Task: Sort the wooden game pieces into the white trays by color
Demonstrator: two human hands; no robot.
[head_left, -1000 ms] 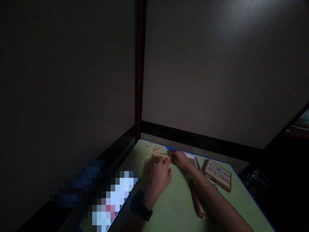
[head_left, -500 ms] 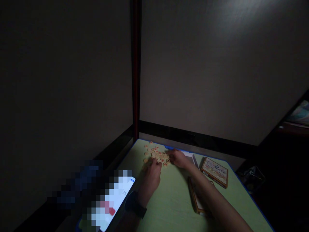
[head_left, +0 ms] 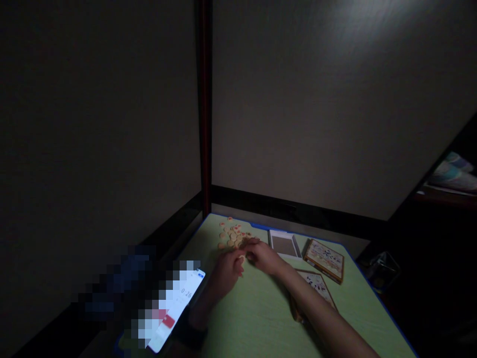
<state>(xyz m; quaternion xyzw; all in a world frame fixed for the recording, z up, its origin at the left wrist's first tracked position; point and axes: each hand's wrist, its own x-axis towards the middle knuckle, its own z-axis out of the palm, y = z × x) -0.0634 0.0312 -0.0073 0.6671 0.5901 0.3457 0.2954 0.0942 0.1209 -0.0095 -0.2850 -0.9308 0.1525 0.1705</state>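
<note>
Round wooden Chinese chess pieces (head_left: 231,236), some with red characters, lie in a loose heap at the far left of the green table (head_left: 257,308). My left hand (head_left: 227,268) is closed at the near side of the heap, with a few pieces showing at its fingers. Against it, my right hand (head_left: 263,256) has its fingers bent and pressed together; what they hold is hidden. The fingertips of both hands meet just in front of the heap.
Behind my right hand stands an open white box tray (head_left: 285,245). Two printed flat boxes lie to the right, one box (head_left: 326,259) farther back and another box (head_left: 316,286) partly under my right forearm. A lit phone (head_left: 175,308) is at the left edge. Walls border the table's far side.
My right hand has come nearer and to the left, away from the tray, to meet my left hand. My left hand has drawn back slightly from the heap, with pieces at its fingers.
</note>
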